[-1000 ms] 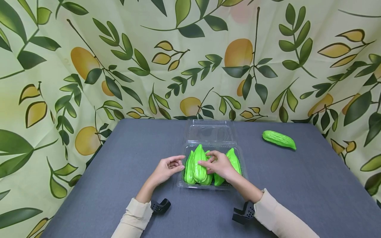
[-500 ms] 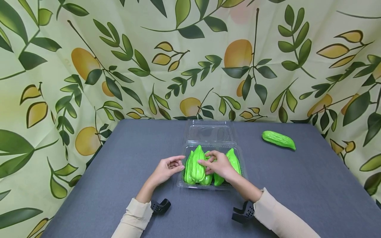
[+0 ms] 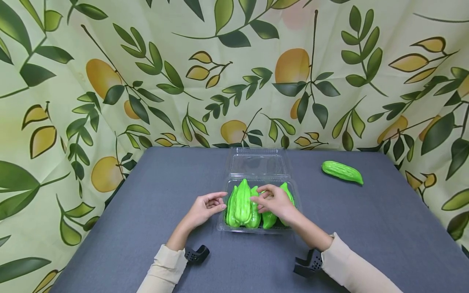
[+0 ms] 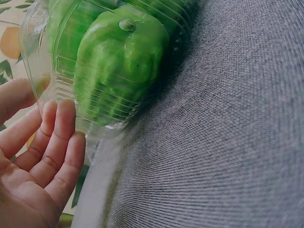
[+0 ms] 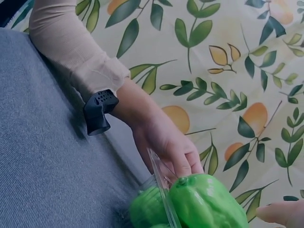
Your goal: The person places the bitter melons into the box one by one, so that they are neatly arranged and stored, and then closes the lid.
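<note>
Grey table (image 3: pixel 366 228); clear box (image 3: pixel 258 162); cucumber (image 3: pixel 342 172)

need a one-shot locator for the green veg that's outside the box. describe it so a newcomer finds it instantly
Start at the grey table in front of the leaf-and-fruit curtain. The clear plastic clamshell box sits mid-table between the person's hands, packed with green gourds. Look to the far right corner: the lone bumpy green gourd lies flat on the cloth, apart from the box and untouched by either hand.

Two bare hands, no rings or gloves: left hand (image 3: pixel 205 207), right hand (image 3: pixel 276 201). Long cream sleeves (image 3: pixel 165 270) of thin ribbed fabric, ending at the wrists. Black perforated plastic camera mount (image 3: pixel 196 253) strapped under each wrist; second mount (image 3: pixel 309 263) on the right.
</note>
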Available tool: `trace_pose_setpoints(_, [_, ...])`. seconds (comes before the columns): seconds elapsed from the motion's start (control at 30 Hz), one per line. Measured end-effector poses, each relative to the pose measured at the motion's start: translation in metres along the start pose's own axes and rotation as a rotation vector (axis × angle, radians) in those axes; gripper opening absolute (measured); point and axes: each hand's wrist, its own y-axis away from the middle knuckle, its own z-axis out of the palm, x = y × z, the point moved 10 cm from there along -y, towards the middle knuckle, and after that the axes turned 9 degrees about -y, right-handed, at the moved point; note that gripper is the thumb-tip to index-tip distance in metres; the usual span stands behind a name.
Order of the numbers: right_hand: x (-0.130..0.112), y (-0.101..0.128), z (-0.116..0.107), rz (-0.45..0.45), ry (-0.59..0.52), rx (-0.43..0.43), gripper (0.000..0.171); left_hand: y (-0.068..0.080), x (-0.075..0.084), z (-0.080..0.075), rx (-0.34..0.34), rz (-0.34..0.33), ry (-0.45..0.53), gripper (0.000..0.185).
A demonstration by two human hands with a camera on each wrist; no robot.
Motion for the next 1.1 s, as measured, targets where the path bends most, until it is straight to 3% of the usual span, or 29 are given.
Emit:
trace_pose_setpoints(0.33, [-0.020,0.005,-0.014,-0.145,0.030,-0.046,0.042,0.000,0.000,0.000,-0.005,0.001,-0.006,0.042])
trace_pose_setpoints(0.67, [-0.025,0.004,-0.030,-0.167,0.035,-0.060,0.039,0.001,0.001,0.000,-0.006,0.008,-0.007,0.042])
trace_pose_setpoints(1.1, [-0.029,0.001,-0.069,-0.228,0.079,0.006,0.032,0.001,0.001,0.001,-0.009,0.011,-0.004,0.042])
